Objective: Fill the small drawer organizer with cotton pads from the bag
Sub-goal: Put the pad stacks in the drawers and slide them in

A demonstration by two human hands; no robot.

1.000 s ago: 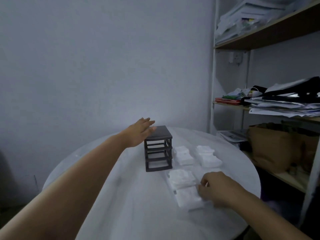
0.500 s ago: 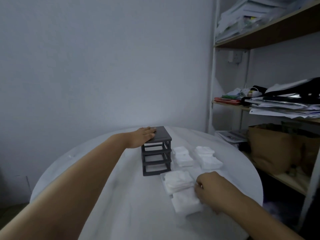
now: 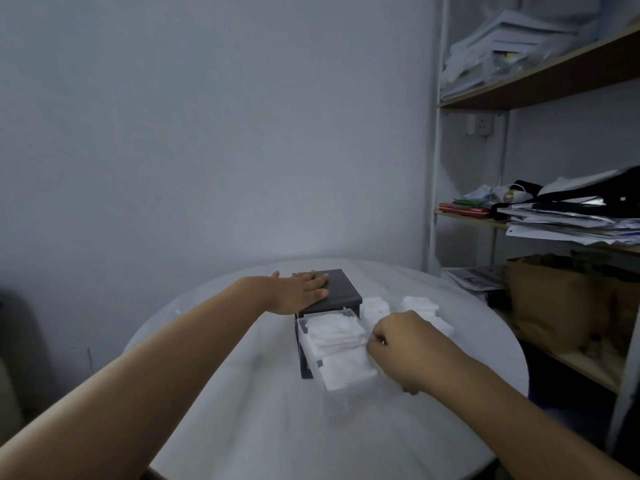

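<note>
Since half a second ago the clear drawer, packed with white cotton pads, has left the tabletop beside the organizer. It is now raised to the top slot of the dark organizer frame. Its far end is at the slot's mouth or just inside; which of the two cannot be told. The drawer's long axis runs from the frame toward the viewer, angled slightly right, and most of its length sticks out in front. The right hand grasps the drawer along its right side wall with curled fingers, the fingertips hidden behind the pads. The slot lies ahead of that grip, away from the viewer, so the coming move is probably a push along the drawer's length, once it is squared to the frame. The left hand lies flat on the frame's top with straight fingers, grasping nothing and seemingly bracing it; it is the farther hand from the drawer. Just right of the frame, spare pad stacks lie on the round white table. Farther right stand shelves of papers and a brown paper bag.
</note>
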